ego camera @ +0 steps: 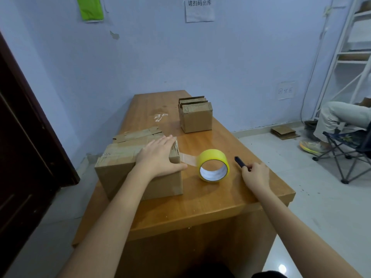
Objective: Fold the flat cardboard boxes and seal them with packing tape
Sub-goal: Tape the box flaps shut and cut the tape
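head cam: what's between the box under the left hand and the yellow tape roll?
A clear strip of tape stretches from the tape roll to the box edge, under the left hand; bare table beneath it, in the head view.

Both bare forearms reach forward over the desk (200, 207). The left hand (158, 155) lies palm down, fingers straight and together, at the desk's left side, with the thumb spread out toward the right. The right hand (256, 174) is near the desk's right edge, knuckles up, fingers curled closed around the near end of a dark utility knife (241, 162). The two hands are well apart.
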